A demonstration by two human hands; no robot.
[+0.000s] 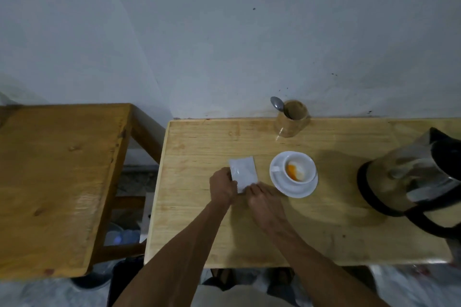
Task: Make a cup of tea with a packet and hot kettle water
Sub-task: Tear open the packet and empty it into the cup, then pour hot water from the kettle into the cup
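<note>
A white packet (pixel 244 172) lies over the light wooden table (pixel 199 207), held at its near end by both hands. My left hand (pixel 222 188) pinches its left edge and my right hand (pixel 264 200) pinches its lower right corner. Just right of the packet a white cup (pixel 298 169) stands on a white saucer (pixel 294 188); inside the cup I see an orange and white patch. A glass kettle (pixel 409 177) with a black base and handle stands at the table's right side.
A glass jar (pixel 291 119) with a metal spoon (pixel 278 104) in it stands at the back edge against the grey wall. A darker wooden table (pixel 55 177) stands to the left across a gap. Bags and clutter lie on the floor below.
</note>
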